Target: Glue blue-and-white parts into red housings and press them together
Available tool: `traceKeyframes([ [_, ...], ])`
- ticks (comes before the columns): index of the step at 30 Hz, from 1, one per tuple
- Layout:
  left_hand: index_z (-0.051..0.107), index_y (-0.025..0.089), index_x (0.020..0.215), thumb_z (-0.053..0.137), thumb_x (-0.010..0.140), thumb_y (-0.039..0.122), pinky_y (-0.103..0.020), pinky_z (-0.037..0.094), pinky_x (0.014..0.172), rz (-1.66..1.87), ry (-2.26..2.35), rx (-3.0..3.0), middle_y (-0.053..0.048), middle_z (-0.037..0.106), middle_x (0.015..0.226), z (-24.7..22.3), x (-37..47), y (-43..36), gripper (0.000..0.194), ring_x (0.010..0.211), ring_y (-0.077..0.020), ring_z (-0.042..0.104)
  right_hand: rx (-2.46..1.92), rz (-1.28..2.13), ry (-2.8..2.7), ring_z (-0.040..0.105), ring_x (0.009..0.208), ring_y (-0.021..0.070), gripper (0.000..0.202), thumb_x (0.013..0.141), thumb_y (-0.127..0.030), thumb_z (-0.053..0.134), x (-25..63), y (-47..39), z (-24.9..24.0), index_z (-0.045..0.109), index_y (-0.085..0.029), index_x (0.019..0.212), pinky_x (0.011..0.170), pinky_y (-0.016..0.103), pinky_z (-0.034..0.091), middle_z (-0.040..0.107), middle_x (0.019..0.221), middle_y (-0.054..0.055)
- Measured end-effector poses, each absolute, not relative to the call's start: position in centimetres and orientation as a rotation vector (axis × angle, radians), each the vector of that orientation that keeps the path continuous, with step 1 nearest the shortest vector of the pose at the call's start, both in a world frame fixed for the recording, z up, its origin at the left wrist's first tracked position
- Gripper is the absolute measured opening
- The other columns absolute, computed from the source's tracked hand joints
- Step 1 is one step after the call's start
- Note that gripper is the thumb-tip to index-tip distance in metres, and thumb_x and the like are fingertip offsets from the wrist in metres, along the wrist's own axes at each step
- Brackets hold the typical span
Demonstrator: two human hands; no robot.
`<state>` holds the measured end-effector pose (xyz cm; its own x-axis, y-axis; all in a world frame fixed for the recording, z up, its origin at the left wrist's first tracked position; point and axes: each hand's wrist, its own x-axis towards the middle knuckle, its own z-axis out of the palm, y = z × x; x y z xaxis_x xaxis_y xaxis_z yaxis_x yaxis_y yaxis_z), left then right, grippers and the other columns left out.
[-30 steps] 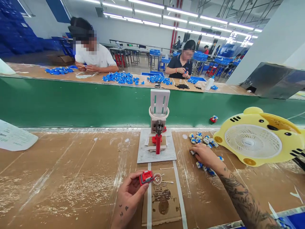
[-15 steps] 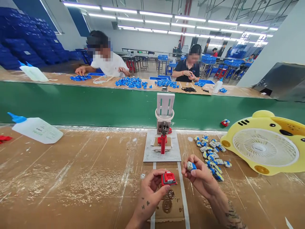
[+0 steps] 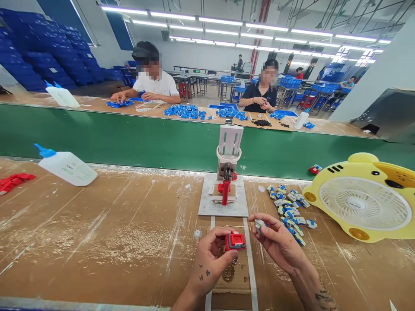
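Between the thumb and fingers of my left hand (image 3: 214,255) is a small red plastic part (image 3: 235,240) with a dark band and a rectangular recess facing up. My right hand (image 3: 280,242), just to the right, pinches a small grey and blue plastic piece (image 3: 259,225), partly covered by the fingers. The two pieces are apart. Beyond my hands stands a press jig (image 3: 230,151) with a red handle (image 3: 225,193) on a white base. To the right of it lies a pile of grey, blue and yellow pieces (image 3: 292,211).
A yellow animal-faced fan (image 3: 359,203) stands at the right. On the left lie a glue bottle (image 3: 68,168) and red parts (image 3: 14,182). Past the green belt (image 3: 145,142), two people sit at a bench bearing blue parts (image 3: 186,112).
The view has shifted slightly leftward. The piece in my right hand has turned, showing more grey and less blue. My left hand still holds the red part, now tilted a little differently.
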<state>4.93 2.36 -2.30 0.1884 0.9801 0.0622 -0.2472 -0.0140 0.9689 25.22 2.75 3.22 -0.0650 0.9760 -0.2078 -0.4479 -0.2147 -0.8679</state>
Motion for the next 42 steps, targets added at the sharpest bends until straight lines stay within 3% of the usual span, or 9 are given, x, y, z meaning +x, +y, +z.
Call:
traceKeyframes([
  [3, 0.074, 0.019, 0.098, 0.085, 0.072, 0.040, -0.038, 0.062, 0.088, 1.220, 0.880, 1.169, -0.013, 0.077, 0.108, -2.5, 4.8, 2.3, 0.035, 0.098, -0.0276, 0.075, -1.017, 1.537, -0.778, 0.073, 0.084, 0.0226, 0.039, 0.061, -0.043, 0.096, 26.0, 2.5, 2.6, 0.082, -0.028, 0.094, 0.085, 0.041, 0.060, 0.079, 0.095, 0.006],
  [6, 0.075, 0.019, 0.100, 0.084, 0.074, 0.039, -0.038, 0.062, 0.088, 1.239, 0.882, 1.211, -0.013, 0.077, 0.110, -2.9, 4.7, 2.2, 0.034, 0.100, -0.0278, 0.075, -1.112, 1.398, -0.959, 0.074, 0.089, 0.0251, 0.036, 0.065, -0.046, 0.093, 26.6, 1.7, 2.2, 0.082, -0.027, 0.094, 0.088, 0.043, 0.060, 0.079, 0.094, 0.007],
  [12, 0.076, 0.024, 0.106, 0.076, 0.083, 0.031, -0.039, 0.062, 0.091, 1.271, 0.938, 1.548, -0.012, 0.078, 0.113, -2.3, 4.2, 2.4, 0.024, 0.105, -0.0276, 0.074, -1.191, 0.967, -1.416, 0.073, 0.085, 0.0232, 0.027, 0.079, -0.046, 0.082, 25.4, 0.6, 3.9, 0.083, -0.028, 0.098, 0.076, 0.033, 0.061, 0.080, 0.097, 0.009],
  [17, 0.073, 0.029, 0.113, 0.068, 0.087, 0.012, -0.041, 0.058, 0.098, 1.381, 1.029, 1.972, -0.009, 0.077, 0.121, -2.5, 3.5, 2.3, 0.032, 0.110, -0.0256, 0.074, -1.231, 1.109, -1.342, 0.071, 0.067, 0.0193, 0.031, 0.075, -0.049, 0.084, 23.1, 1.1, 4.2, 0.082, -0.022, 0.091, 0.062, 0.027, 0.060, 0.078, 0.079, 0.006],
  [24, 0.073, 0.029, 0.113, 0.065, 0.087, 0.008, -0.036, 0.061, 0.092, 1.658, 1.032, 2.164, -0.008, 0.081, 0.111, -2.3, 3.7, 2.5, 0.034, 0.101, -0.0247, 0.077, -1.357, 1.215, -1.371, 0.065, 0.051, 0.0163, 0.041, 0.078, -0.059, 0.075, 22.3, 1.6, 3.8, 0.081, -0.019, 0.080, 0.049, 0.024, 0.051, 0.074, 0.063, 0.005],
  [31, 0.067, 0.021, 0.119, 0.060, 0.097, 0.017, -0.034, 0.064, 0.079, 1.524, 0.775, 2.369, -0.013, 0.080, 0.105, -0.5, 2.6, 4.1, 0.024, 0.092, -0.0223, 0.077, -1.490, 1.367, -1.448, 0.059, 0.043, 0.0139, 0.051, 0.077, -0.068, 0.068, 22.5, 2.5, 4.5, 0.072, -0.019, 0.065, 0.046, 0.023, 0.045, 0.064, 0.048, 0.001],
  [37, 0.070, 0.023, 0.112, 0.072, 0.092, 0.037, -0.031, 0.065, 0.076, 1.465, 0.775, 2.027, -0.009, 0.080, 0.098, -0.6, 2.3, 4.1, 0.025, 0.088, -0.0218, 0.078, -1.531, 1.495, -1.373, 0.050, 0.035, 0.0124, 0.059, 0.072, -0.079, 0.062, 21.7, 2.7, 4.1, 0.057, -0.022, 0.055, 0.039, 0.023, 0.038, 0.056, 0.043, -0.002],
  [42, 0.070, 0.023, 0.110, 0.071, 0.092, 0.043, -0.030, 0.064, 0.073, 1.502, 0.801, 1.851, -0.009, 0.079, 0.096, -1.1, 2.7, 3.7, 0.027, 0.085, -0.0211, 0.077, -1.562, 1.412, -1.367, 0.050, 0.035, 0.0125, 0.059, 0.074, -0.079, 0.060, 20.9, 2.6, 4.3, 0.057, -0.023, 0.057, 0.039, 0.024, 0.038, 0.056, 0.041, -0.002],
])
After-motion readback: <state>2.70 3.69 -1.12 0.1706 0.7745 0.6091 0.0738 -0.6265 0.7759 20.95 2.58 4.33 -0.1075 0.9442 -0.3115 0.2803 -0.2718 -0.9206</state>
